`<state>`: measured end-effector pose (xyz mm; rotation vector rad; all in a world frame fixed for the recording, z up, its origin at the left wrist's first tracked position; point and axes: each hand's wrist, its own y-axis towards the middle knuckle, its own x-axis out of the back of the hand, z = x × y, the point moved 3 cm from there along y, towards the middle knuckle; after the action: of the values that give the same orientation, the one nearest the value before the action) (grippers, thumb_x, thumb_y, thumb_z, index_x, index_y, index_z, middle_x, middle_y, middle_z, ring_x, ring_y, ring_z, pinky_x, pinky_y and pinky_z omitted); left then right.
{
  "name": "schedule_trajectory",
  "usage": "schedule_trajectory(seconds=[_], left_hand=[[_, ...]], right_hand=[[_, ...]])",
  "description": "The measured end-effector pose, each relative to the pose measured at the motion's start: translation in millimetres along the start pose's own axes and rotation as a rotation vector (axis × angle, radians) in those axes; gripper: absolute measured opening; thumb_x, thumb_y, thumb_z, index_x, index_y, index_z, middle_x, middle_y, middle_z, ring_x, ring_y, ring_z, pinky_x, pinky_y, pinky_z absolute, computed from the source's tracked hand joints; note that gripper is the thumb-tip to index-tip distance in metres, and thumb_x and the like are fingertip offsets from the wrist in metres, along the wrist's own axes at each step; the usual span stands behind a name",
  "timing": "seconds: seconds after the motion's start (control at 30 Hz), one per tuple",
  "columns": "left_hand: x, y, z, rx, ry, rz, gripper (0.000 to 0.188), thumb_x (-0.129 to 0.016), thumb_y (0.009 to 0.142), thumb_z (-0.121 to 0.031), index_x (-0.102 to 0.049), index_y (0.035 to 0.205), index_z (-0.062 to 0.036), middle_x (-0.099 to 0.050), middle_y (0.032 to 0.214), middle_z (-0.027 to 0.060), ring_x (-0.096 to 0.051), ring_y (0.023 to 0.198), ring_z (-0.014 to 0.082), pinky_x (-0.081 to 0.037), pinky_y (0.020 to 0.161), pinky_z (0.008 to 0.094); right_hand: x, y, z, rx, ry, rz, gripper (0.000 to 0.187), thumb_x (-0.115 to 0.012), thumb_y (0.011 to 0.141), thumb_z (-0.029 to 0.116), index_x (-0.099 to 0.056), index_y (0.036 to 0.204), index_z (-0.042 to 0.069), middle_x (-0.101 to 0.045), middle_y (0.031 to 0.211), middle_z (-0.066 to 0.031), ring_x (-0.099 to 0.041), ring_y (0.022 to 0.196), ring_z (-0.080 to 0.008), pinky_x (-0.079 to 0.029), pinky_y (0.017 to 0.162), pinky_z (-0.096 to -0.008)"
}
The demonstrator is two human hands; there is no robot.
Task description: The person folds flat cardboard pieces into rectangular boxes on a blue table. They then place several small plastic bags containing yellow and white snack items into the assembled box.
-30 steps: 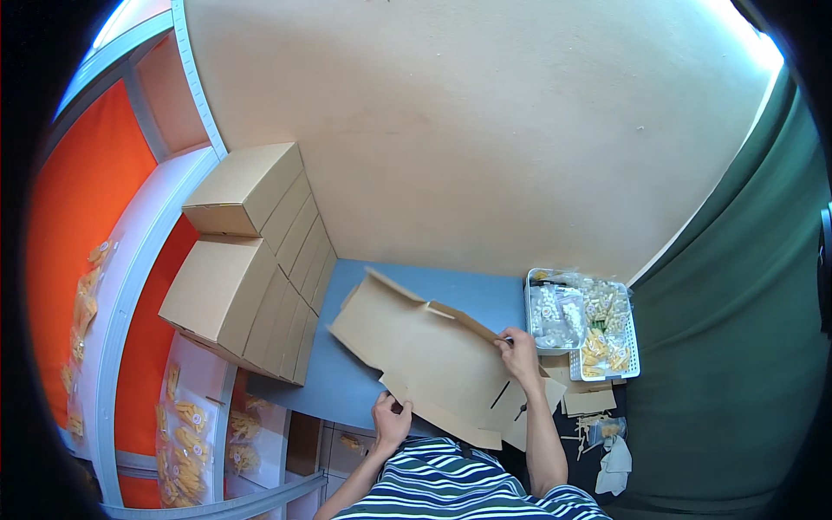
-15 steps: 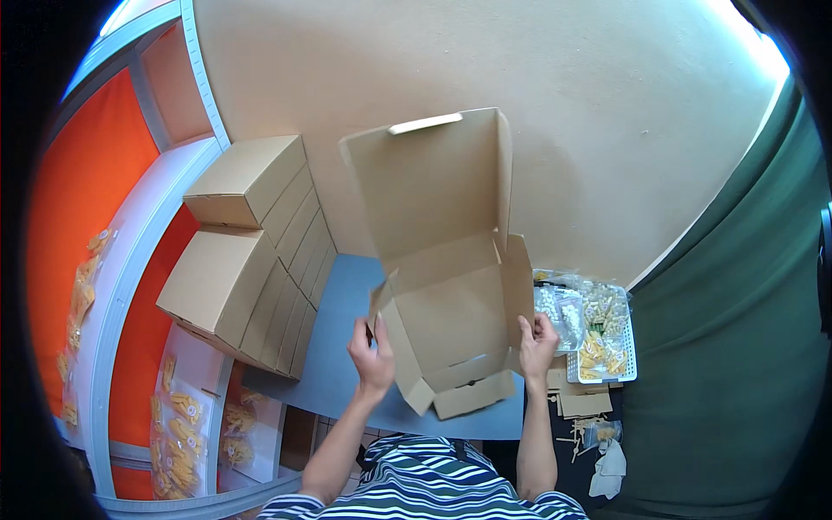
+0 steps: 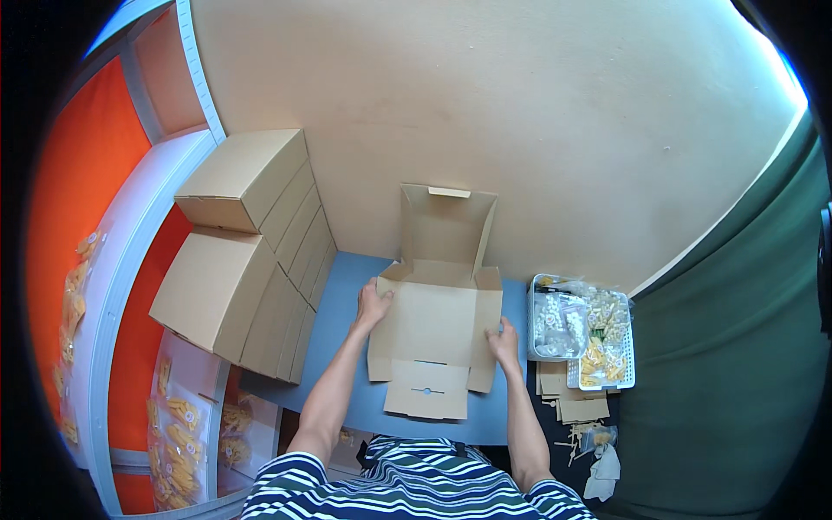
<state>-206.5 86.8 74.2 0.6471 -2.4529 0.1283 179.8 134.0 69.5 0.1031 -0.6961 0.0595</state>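
Observation:
An unfolded brown cardboard box [image 3: 429, 321] lies on the blue-grey table [image 3: 334, 347] in front of me. Its lid [image 3: 444, 227] stands up at the back by the wall, with a small pale tuck flap along the top. The front panel [image 3: 426, 390], slotted and pierced by a small hole, is spread toward me. My left hand [image 3: 374, 307] grips the left side flap near its back corner, the thumb on the inside. At the right side flap, my right hand [image 3: 503, 342] pinches the outer edge, its fingertips partly hidden.
Several closed cardboard boxes [image 3: 260, 251] are stacked at the table's left. Beside them is a shelf [image 3: 130, 251] with bagged yellow goods. At the right, plastic baskets [image 3: 633, 381] hold filled clear bags. Cardboard scraps [image 3: 582, 407] and a pale cloth [image 3: 604, 475] lie below them.
Both hands have lowered the box away from me onto the table. Its side flaps and front panel have spread flatter, and the lid now rises nearer the wall.

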Motion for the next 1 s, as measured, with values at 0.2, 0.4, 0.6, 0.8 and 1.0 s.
schedule_trajectory(seconds=[0.2,0.4,0.6,0.8,1.0], left_hand=[[0,26,-18,-0.259,0.043,0.090,0.041,-0.078,0.087,-0.001,-0.072,0.127,-0.0002,-0.067,0.133,0.0269,-0.068,0.120,0.0414,-0.056,0.103,0.0463],[-27,32,0,-0.279,-0.096,0.271,0.025,-0.070,0.081,0.009,-0.081,0.102,0.0012,-0.068,0.128,0.0270,-0.073,0.106,0.0395,-0.061,0.091,0.0423],[-39,3,1,-0.286,-0.150,0.268,0.026,-0.065,0.081,0.013,-0.080,0.099,0.0020,-0.061,0.142,0.0286,-0.073,0.115,0.0390,-0.062,0.095,0.0418],[-37,-18,-30,-0.295,-0.095,0.148,0.031,-0.070,0.077,0.010,-0.076,0.107,0.0019,-0.061,0.138,0.0303,-0.059,0.135,0.0469,-0.055,0.108,0.0478],[-35,-31,-25,-0.179,-0.202,0.096,0.076,-0.072,0.082,0.007,-0.044,0.152,-0.0037,-0.056,0.148,0.0268,-0.056,0.142,0.0415,-0.050,0.114,0.0452]], right_hand=[[2,38,8,-0.169,0.073,0.104,0.068,-0.084,0.082,0.013,-0.062,0.146,0.004,-0.077,0.121,-0.0238,-0.074,0.114,-0.0350,-0.058,0.096,-0.0452],[-11,92,0,0.179,0.179,0.128,0.052,-0.082,0.081,0.001,-0.073,0.133,0.001,-0.078,0.121,-0.0194,-0.074,0.111,-0.0264,-0.060,0.092,-0.0383],[-30,87,-18,-0.061,0.407,0.199,0.036,-0.078,0.083,-0.004,-0.080,0.118,0.001,-0.078,0.125,-0.0163,-0.072,0.116,-0.0225,-0.057,0.099,-0.0379],[-38,55,-30,0.244,0.155,0.089,0.036,-0.072,0.082,-0.005,-0.082,0.116,0.005,-0.073,0.132,-0.0238,-0.064,0.134,-0.0341,-0.053,0.110,-0.0422],[-32,36,5,0.215,0.107,0.061,0.064,-0.067,0.078,-0.007,-0.068,0.141,0.006,-0.060,0.150,-0.0294,-0.055,0.144,-0.0404,-0.046,0.119,-0.0460]])
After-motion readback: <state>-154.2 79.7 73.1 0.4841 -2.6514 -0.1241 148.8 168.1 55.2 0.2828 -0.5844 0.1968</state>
